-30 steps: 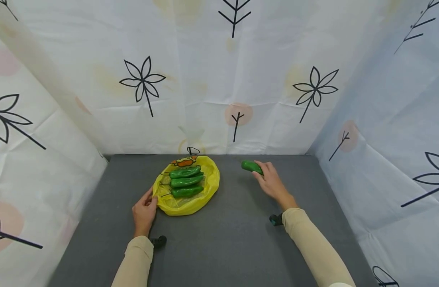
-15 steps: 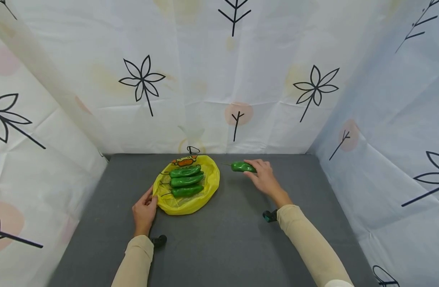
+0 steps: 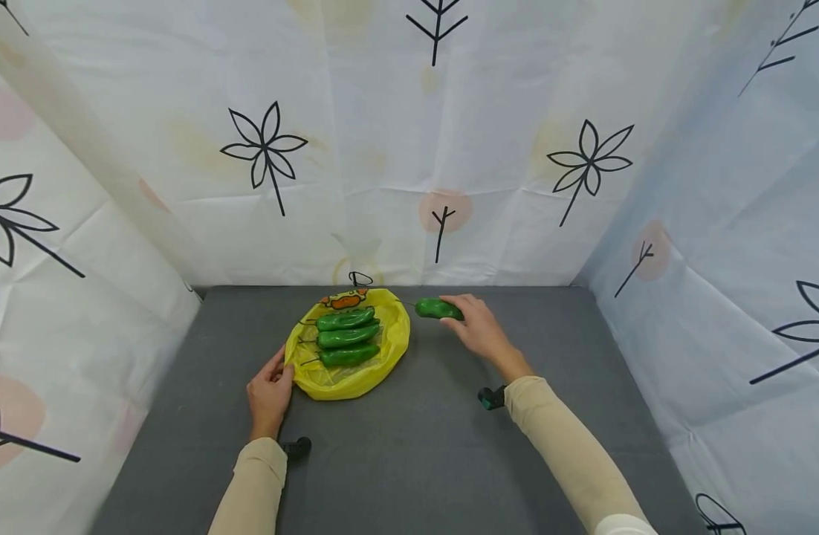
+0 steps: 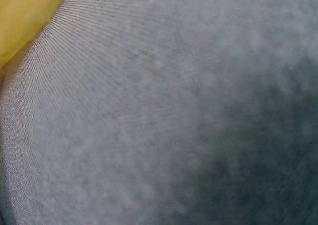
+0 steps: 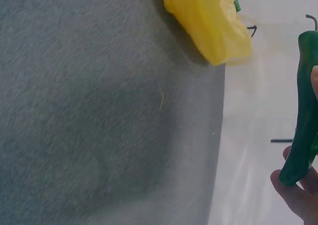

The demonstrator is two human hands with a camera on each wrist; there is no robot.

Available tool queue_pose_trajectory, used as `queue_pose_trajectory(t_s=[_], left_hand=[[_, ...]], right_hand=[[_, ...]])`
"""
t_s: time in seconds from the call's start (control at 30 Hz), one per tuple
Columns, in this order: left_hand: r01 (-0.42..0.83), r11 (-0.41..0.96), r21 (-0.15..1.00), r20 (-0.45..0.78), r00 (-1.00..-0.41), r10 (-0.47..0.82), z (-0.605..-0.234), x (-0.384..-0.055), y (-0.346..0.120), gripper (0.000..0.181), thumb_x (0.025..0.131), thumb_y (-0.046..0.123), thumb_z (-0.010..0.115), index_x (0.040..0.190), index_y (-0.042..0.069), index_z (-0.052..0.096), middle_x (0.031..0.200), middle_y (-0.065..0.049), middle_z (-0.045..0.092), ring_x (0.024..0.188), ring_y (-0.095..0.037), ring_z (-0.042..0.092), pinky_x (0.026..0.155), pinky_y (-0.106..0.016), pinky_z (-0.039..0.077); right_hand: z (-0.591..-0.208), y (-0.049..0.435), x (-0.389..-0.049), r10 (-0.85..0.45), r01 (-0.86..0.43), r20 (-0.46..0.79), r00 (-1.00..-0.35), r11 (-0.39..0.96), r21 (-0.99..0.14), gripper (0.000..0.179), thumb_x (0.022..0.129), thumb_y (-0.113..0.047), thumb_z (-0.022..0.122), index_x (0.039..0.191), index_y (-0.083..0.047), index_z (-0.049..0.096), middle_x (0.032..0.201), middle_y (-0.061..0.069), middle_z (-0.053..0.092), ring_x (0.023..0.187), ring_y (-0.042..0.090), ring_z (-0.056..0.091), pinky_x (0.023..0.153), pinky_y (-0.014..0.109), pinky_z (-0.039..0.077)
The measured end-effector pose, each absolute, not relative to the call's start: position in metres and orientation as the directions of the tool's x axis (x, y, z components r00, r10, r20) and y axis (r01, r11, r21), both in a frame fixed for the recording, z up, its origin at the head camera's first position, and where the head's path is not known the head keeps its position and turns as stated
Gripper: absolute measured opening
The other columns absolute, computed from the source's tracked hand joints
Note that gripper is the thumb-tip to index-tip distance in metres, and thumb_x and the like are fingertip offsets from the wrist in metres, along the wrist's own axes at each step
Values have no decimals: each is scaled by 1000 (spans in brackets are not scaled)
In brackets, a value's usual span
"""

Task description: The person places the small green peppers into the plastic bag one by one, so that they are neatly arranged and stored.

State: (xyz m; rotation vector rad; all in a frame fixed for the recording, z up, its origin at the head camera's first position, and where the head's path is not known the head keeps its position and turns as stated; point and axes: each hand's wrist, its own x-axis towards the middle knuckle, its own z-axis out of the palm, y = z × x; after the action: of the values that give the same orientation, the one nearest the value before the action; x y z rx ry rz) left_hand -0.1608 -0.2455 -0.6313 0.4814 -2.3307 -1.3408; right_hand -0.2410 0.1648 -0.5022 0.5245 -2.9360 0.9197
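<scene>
A yellow plastic bag [image 3: 345, 389], its opening spread round with a rolled rim, sits on the grey table. Several green chili peppers [image 3: 348, 339] lie side by side inside, thin stems to the left. My left hand [image 3: 269, 397] pinches the bag's left rim; only a fold of yellow bag [image 4: 27, 16] shows in the left wrist view. Just right of the bag, my right hand [image 3: 481, 327] holds another green chili pepper [image 3: 438, 308] by its tip end, stem pointing toward the bag. In the right wrist view that chili pepper [image 5: 303, 111] stands lengthwise between thumb and fingertips.
White patterned cloth walls [image 3: 383, 148] enclose the grey table [image 3: 409, 461] at the back and both sides. The back cloth meets the table edge right behind the bag. Dark wrist-worn devices sit under each wrist, the left one [image 3: 297, 449] close over the table.
My right hand has moved left with the chili pepper, bringing its stem end up to the bag's right rim. My left hand and the bag have stayed in place.
</scene>
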Motion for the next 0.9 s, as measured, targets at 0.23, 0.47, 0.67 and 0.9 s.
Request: queue_pose_trajectory(t_s=[0.23, 0.47, 0.67, 0.9], left_hand=[[-80, 456, 886, 170, -861, -480, -630, -162, -247, 41, 97, 25, 66, 138, 33, 66, 106, -9, 80, 71, 15, 58, 67, -4, 43], [-77, 460, 885, 176, -859, -481, -633, -162, -247, 41, 97, 25, 66, 137, 34, 66, 104, -8, 80, 69, 14, 59, 65, -5, 44], [-88, 455, 886, 167, -855, -491, -633, -162, -247, 41, 96, 25, 66, 137, 34, 66, 105, -9, 80, 70, 14, 58, 65, -5, 43], [-70, 444, 893, 176, -855, -488, -631, -162, -247, 41, 97, 24, 65, 137, 30, 67, 105, -14, 79, 69, 16, 59, 64, -5, 45]], right_hand=[[-493, 148, -245, -368, -367, 112, -923, 752, -548, 52, 100, -33, 65, 149, -23, 53, 145, 11, 56, 125, 33, 57, 99, 51, 50], [-488, 133, -249, -417, -408, 112, -902, 739, -536, 52, 100, -34, 65, 149, -20, 53, 145, 11, 56, 124, 32, 57, 97, 50, 51], [-487, 120, -254, -449, -432, 112, -886, 716, -549, 51, 101, -30, 64, 149, -18, 53, 145, 10, 56, 128, 30, 57, 101, 50, 51], [-487, 103, -259, -497, -489, 142, -856, 690, -533, 49, 100, -29, 65, 147, -16, 56, 144, 8, 59, 128, 30, 56, 106, 50, 47]])
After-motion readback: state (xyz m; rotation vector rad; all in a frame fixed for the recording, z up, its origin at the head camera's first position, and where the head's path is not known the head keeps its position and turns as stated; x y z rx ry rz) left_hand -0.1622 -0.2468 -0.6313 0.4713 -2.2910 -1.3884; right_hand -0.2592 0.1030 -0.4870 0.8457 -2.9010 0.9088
